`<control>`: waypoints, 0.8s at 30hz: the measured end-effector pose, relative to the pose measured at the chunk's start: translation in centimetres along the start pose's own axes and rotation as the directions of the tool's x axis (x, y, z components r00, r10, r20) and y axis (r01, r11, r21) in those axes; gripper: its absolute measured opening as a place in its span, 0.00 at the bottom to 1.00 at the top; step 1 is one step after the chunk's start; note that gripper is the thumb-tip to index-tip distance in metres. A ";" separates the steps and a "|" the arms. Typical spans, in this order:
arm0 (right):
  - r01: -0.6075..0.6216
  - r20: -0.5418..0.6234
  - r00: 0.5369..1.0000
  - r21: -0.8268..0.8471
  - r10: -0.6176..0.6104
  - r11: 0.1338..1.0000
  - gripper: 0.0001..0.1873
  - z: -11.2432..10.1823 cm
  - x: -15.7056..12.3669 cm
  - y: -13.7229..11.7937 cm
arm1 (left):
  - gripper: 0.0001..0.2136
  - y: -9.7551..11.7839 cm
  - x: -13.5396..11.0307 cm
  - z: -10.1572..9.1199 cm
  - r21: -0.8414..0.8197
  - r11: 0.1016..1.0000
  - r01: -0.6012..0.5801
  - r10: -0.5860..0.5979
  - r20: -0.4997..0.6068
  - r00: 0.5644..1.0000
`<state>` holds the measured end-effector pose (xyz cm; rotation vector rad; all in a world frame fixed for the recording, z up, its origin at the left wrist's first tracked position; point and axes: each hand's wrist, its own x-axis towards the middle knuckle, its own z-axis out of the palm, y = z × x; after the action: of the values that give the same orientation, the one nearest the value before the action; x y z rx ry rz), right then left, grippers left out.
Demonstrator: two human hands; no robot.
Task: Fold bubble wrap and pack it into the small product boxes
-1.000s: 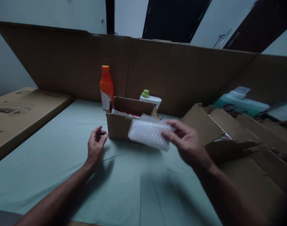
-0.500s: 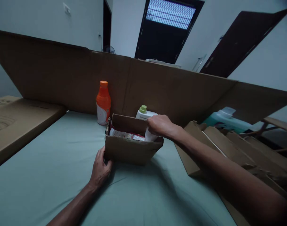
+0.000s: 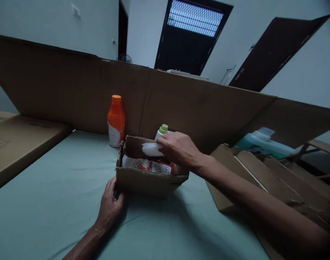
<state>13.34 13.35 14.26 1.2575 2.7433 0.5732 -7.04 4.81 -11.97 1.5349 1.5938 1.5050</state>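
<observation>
In the head view a small open cardboard box [image 3: 151, 185] stands on a pale green sheet. Inside lies a white and red printed packet [image 3: 145, 165]. My left hand [image 3: 110, 204] grips the box's front left corner, with the thumb in front and the fingers along the side. Over the box's opening, my right hand [image 3: 181, 148] has its fingers closed on a white, elongated item [image 3: 151, 148] held roughly level; its kind is unclear. Behind the box are an orange bottle [image 3: 116, 121], upright, and a white bottle with a green cap [image 3: 163, 129], partly hidden.
A tall cardboard panel [image 3: 127, 97] runs across the back. At the left lies a flat cardboard box [image 3: 26, 144]. To the right are folded cardboard pieces [image 3: 251, 180] and a bottle of teal liquid [image 3: 265, 144].
My right hand has brought the white item up from inside the box's right end and turned it leftward. More of the printed packet shows. My left hand stays at the corner.
</observation>
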 end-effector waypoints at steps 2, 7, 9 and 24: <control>0.046 0.006 0.999 0.067 -0.047 0.997 0.11 1.9 1.3 -0.4 | 0.22 0.1 0.0 0.0 -0.008 1.000 0.002 -0.002 0.002 1.000; 0.017 0.123 0.992 0.155 -0.036 0.988 0.12 3.9 2.1 -0.2 | 0.21 0.1 0.0 -0.1 -0.009 0.999 0.043 -0.043 -0.002 0.999; 0.025 0.120 0.992 0.121 -0.040 0.992 0.11 3.3 1.3 0.3 | 0.20 0.0 0.0 0.0 -0.003 0.999 0.041 -0.041 -0.006 0.999; 0.032 0.453 0.858 0.421 -0.241 0.906 0.06 2.1 0.2 1.7 | 0.20 -0.9 -0.4 0.1 0.000 0.993 0.121 -0.121 -0.016 0.993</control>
<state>14.90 15.12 12.93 1.0546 2.5256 -0.3188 -7.24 4.66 -12.98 1.4030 1.6652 1.4546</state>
